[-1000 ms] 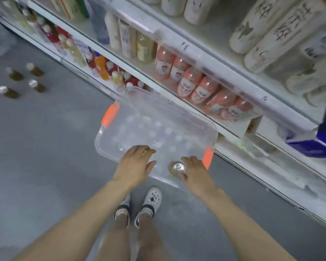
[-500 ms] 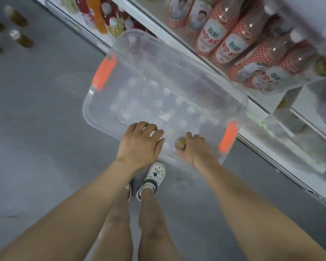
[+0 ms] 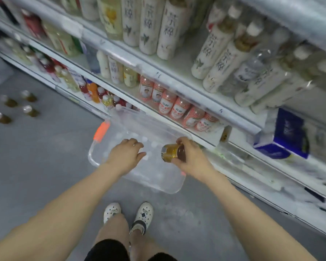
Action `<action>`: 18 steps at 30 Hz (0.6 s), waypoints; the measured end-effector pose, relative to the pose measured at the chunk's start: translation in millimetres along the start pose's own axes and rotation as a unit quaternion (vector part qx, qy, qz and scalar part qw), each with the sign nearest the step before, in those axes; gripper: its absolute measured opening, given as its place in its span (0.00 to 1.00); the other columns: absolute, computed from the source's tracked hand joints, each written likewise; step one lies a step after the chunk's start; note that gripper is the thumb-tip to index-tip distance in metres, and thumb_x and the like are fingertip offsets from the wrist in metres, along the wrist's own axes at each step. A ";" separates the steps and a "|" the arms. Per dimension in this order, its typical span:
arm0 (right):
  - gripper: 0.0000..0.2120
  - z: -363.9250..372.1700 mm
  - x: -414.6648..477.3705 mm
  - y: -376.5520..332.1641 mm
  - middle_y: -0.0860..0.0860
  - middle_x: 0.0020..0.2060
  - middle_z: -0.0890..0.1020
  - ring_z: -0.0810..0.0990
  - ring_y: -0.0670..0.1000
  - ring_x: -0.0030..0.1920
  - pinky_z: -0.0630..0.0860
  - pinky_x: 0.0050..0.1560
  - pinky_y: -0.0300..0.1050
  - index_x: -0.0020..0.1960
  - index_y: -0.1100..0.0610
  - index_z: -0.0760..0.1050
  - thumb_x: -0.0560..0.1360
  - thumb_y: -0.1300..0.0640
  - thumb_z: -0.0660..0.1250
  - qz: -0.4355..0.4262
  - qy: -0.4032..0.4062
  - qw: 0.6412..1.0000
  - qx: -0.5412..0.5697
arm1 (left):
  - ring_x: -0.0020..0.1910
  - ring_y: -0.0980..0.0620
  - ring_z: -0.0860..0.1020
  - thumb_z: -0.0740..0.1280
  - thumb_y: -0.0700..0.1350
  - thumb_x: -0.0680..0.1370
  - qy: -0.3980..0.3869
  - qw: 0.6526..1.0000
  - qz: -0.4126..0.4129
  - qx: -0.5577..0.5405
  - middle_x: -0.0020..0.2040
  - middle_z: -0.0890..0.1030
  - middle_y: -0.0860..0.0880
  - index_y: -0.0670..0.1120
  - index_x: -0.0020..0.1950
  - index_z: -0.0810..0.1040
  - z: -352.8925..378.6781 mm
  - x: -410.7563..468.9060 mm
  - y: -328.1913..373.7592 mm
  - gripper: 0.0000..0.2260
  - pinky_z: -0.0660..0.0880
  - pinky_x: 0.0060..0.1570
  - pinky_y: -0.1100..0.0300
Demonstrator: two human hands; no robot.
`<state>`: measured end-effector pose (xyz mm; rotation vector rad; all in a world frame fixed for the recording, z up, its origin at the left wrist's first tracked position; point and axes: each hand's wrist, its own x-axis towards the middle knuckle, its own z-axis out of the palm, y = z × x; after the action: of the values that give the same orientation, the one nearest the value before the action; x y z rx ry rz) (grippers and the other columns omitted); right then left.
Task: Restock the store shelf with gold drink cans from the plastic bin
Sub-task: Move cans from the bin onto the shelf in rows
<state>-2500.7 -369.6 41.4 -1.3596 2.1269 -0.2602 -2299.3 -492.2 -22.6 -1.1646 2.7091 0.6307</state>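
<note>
10 o'clock: four silver-topped containers (image 3: 29, 96) stand on matte grey floor (image 3: 45, 166). Centre: my left grip (image 3: 125, 154), fingers loosely curved, empty, over the clear smooth plastic bin (image 3: 158, 178). At its 3 o'clock: my right grip (image 3: 192, 159) wraps the gold can (image 3: 170, 153), a cylinder tipped sideways above the bin.

can (image 3: 170, 153): gold | bin (image 3: 158, 178): clear; handle (image 3: 101, 131): orange

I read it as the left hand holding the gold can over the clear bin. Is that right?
Not quite. The head view shows the right hand gripping the gold can over the clear bin. The left hand holds nothing, its fingers relaxed.
</note>
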 end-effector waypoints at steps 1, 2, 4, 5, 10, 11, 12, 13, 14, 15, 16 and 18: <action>0.29 -20.3 -4.0 -8.0 0.54 0.57 0.76 0.76 0.56 0.55 0.73 0.53 0.47 0.65 0.52 0.66 0.69 0.46 0.72 -0.006 0.025 1.000 0.004 | 0.63 0.44 0.71 0.59 0.56 0.80 0.014 1.000 0.015 0.008 0.65 0.74 0.47 0.49 0.67 0.73 -23.3 4.5 5.3 0.19 0.72 0.57 0.51; 0.29 -40.4 -7.9 -16.7 0.53 0.56 0.77 0.76 0.56 0.54 0.73 0.53 0.48 0.64 0.51 0.66 0.69 0.44 0.71 -0.012 0.048 0.999 0.007 | 0.63 0.44 0.72 0.59 0.56 0.80 0.035 0.999 0.033 0.017 0.64 0.75 0.47 0.49 0.67 0.74 -47.4 9.2 10.5 0.19 0.72 0.57 0.50; 0.28 -80.1 -15.0 -33.9 0.54 0.55 0.77 0.76 0.56 0.55 0.72 0.53 0.48 0.64 0.52 0.67 0.69 0.42 0.68 -0.042 0.098 0.994 0.010 | 0.60 0.43 0.74 0.60 0.56 0.79 0.098 0.992 0.072 0.024 0.61 0.76 0.47 0.48 0.65 0.75 -98.8 18.7 22.8 0.18 0.73 0.56 0.49; 0.27 -99.5 -17.4 -42.2 0.54 0.55 0.78 0.76 0.56 0.55 0.72 0.53 0.48 0.64 0.53 0.67 0.70 0.42 0.67 -0.056 0.124 0.991 0.011 | 0.59 0.43 0.74 0.60 0.55 0.79 0.131 0.987 0.091 0.023 0.60 0.77 0.47 0.48 0.64 0.75 -125.1 22.8 29.9 0.18 0.73 0.55 0.48; 0.26 -197.7 -28.2 -93.6 0.49 0.51 0.77 0.75 0.51 0.50 0.68 0.48 0.44 0.66 0.50 0.68 0.75 0.35 0.59 -0.108 0.232 0.967 -0.016 | 0.60 0.45 0.74 0.62 0.52 0.79 0.262 0.946 0.191 0.017 0.61 0.76 0.47 0.47 0.65 0.74 -249.6 48.3 65.7 0.17 0.72 0.57 0.50; 0.25 -217.4 -29.1 -104.0 0.47 0.52 0.77 0.75 0.49 0.49 0.67 0.47 0.43 0.66 0.49 0.68 0.76 0.35 0.59 -0.112 0.251 0.961 -0.015 | 0.59 0.45 0.74 0.62 0.52 0.79 0.288 0.934 0.213 0.016 0.61 0.76 0.47 0.46 0.65 0.74 -273.8 55.1 72.1 0.17 0.72 0.57 0.51; 0.23 -236.6 -30.0 -114.3 0.46 0.52 0.78 0.75 0.47 0.48 0.67 0.46 0.42 0.66 0.48 0.68 0.76 0.37 0.60 -0.111 0.268 0.957 -0.010 | 0.59 0.45 0.74 0.62 0.51 0.79 0.314 0.920 0.235 0.016 0.61 0.76 0.47 0.46 0.65 0.74 -297.4 62.4 78.2 0.17 0.71 0.57 0.51; 0.22 -256.0 -30.4 -124.4 0.45 0.52 0.78 0.75 0.47 0.48 0.67 0.46 0.42 0.65 0.48 0.69 0.77 0.37 0.60 -0.106 0.283 0.953 -0.002 | 0.59 0.45 0.74 0.63 0.50 0.79 0.336 0.906 0.256 0.016 0.61 0.76 0.46 0.46 0.65 0.74 -320.2 70.9 83.6 0.17 0.71 0.56 0.51; 0.21 -274.6 -30.4 -134.2 0.45 0.52 0.78 0.76 0.47 0.48 0.68 0.46 0.43 0.64 0.47 0.70 0.76 0.37 0.61 -0.097 0.299 0.949 0.009 | 0.59 0.44 0.74 0.64 0.49 0.78 0.355 0.894 0.274 0.018 0.61 0.76 0.46 0.45 0.65 0.74 -342.3 79.7 88.8 0.17 0.71 0.56 0.51; 0.21 -292.2 -28.1 -143.0 0.46 0.52 0.78 0.76 0.48 0.49 0.70 0.45 0.44 0.63 0.46 0.70 0.76 0.36 0.61 -0.085 0.316 0.945 0.024 | 0.59 0.44 0.74 0.64 0.49 0.78 0.370 0.883 0.290 0.020 0.62 0.75 0.45 0.45 0.65 0.74 -363.5 89.6 93.9 0.17 0.72 0.55 0.50; 0.20 -308.7 -25.7 -151.6 0.46 0.52 0.78 0.77 0.49 0.49 0.72 0.46 0.44 0.63 0.44 0.71 0.75 0.35 0.61 -0.070 0.334 0.939 0.040 | 0.60 0.44 0.73 0.64 0.49 0.78 0.381 0.874 0.302 0.026 0.62 0.75 0.45 0.45 0.66 0.74 -383.1 99.4 99.1 0.17 0.72 0.55 0.50; 0.20 -338.7 -17.0 -164.7 0.47 0.53 0.77 0.76 0.50 0.51 0.72 0.45 0.44 0.62 0.43 0.71 0.74 0.34 0.62 -0.035 0.366 0.928 0.062 | 0.61 0.43 0.72 0.64 0.49 0.78 0.394 0.859 0.325 0.039 0.63 0.75 0.44 0.44 0.66 0.73 -419.2 119.0 109.3 0.18 0.71 0.57 0.49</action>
<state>-2565.4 -480.1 396.0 -1.3990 2.5801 -1.0564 -2440.3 -681.2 359.8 -0.4924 3.8300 0.0540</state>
